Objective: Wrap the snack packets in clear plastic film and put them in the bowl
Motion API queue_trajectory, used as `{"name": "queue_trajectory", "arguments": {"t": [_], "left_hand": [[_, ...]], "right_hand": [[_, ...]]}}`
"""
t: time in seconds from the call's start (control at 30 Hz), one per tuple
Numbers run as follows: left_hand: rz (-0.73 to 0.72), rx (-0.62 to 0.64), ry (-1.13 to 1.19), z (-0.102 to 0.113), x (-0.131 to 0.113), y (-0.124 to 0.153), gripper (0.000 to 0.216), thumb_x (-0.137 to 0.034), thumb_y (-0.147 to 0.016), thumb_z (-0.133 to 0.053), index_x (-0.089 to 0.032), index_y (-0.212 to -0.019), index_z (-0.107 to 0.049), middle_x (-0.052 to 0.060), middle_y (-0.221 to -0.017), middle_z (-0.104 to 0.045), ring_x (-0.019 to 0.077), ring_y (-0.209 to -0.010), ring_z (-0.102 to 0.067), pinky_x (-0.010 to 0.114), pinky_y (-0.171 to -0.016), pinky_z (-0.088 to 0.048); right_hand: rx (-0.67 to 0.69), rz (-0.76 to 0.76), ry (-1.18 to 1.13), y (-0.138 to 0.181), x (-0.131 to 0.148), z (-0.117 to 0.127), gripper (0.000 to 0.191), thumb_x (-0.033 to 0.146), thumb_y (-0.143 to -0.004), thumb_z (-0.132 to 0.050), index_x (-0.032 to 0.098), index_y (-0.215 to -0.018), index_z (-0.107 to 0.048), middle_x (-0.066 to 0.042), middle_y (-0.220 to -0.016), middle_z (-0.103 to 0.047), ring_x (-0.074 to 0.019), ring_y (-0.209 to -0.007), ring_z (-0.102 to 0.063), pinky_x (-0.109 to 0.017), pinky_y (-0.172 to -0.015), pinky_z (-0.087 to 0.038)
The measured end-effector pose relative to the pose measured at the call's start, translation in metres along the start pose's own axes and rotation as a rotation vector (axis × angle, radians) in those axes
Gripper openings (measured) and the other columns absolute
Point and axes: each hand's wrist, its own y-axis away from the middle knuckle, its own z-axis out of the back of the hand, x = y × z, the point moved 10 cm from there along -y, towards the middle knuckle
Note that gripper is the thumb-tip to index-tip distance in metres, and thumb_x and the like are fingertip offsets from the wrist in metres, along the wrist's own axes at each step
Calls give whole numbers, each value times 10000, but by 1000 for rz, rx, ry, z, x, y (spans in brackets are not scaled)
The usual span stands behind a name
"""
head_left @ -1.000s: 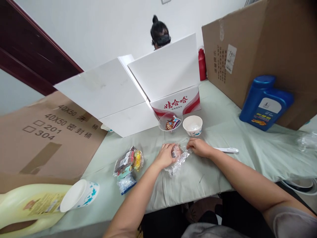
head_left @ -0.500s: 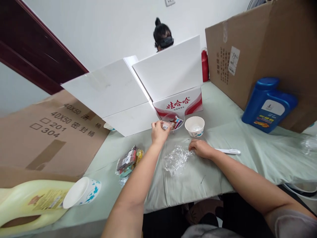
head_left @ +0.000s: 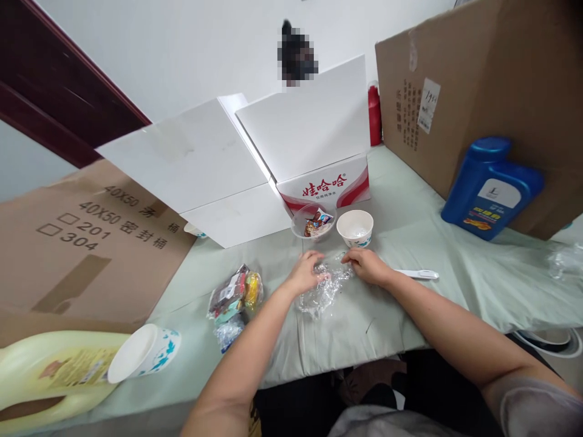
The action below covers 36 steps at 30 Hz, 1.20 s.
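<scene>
My left hand [head_left: 307, 272] reaches over a crumpled sheet of clear plastic wrap [head_left: 321, 300], its fingers curved and apart at the wrap's left side. Opposite it, my right hand [head_left: 368, 266] has its fingertips pinched at the wrap's upper right edge. Just beyond my hands stands a clear plastic bowl [head_left: 298, 230] with small printed packets [head_left: 316, 224] in it. To its right is a white paper bowl [head_left: 355, 227] with a blue leaf pattern and something clear inside. A white plastic-handled tool [head_left: 416, 274] lies partly behind my right forearm.
A pile of wrapped packets [head_left: 232, 297] lies left of my left arm. White carton [head_left: 323, 188] panels stand behind the bowls, with a person behind them. A blue bottle [head_left: 492, 188] and large cardboard box [head_left: 423, 79] flank the right; another paper bowl [head_left: 159, 352] lies tipped beside a yellow jug [head_left: 59, 376].
My left hand has come back from the clear bowl to the plastic wrap. The small clear packet it held is out of its fingers. My right hand stays by the wrap.
</scene>
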Motion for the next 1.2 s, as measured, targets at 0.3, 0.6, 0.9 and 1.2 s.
{"name": "queue_trajectory", "arguments": {"t": [0.3,0.6,0.9,1.2], "left_hand": [[345,83,653,-3,73,46,392,-496,-667,-702,-194,-784,-481,-1,-671,-654,113,-459,-563,220,-459,-412],[413,-91,526,-1,84,55,280,-416,-682,-667,-201,-749,-501,-73,-574,-581,74,-353,-478,193,-395,-344],[512,-284,409,20,114,59,279,-411,-699,-648,-198,-723,-470,-71,-617,-582,47,-299,-379,188,-360,-280],[430,-660,212,79,103,79,201,-330,-725,-645,-213,-827,-517,-25,-765,-545,107,-590,-506,230,-590,-418]], "right_hand": [[-68,-177,-34,-1,-22,16,368,-13,-724,-437,186,-861,-715,-47,-933,-714,-174,-865,-645,-285,-821,-495],[-19,158,50,9,40,24,286,88,-827,-469,182,-974,-695,-96,-1056,-687,-222,-1032,-599,-347,-936,-439],[372,-103,300,18,17,-17,590,444,-768,-730,184,-1279,-594,-141,-1152,-606,-247,-895,-628,-316,-756,-458],[217,-99,282,13,16,14,393,471,-908,-564,190,-1169,-648,-130,-1145,-617,-244,-920,-634,-326,-762,-471]]}}
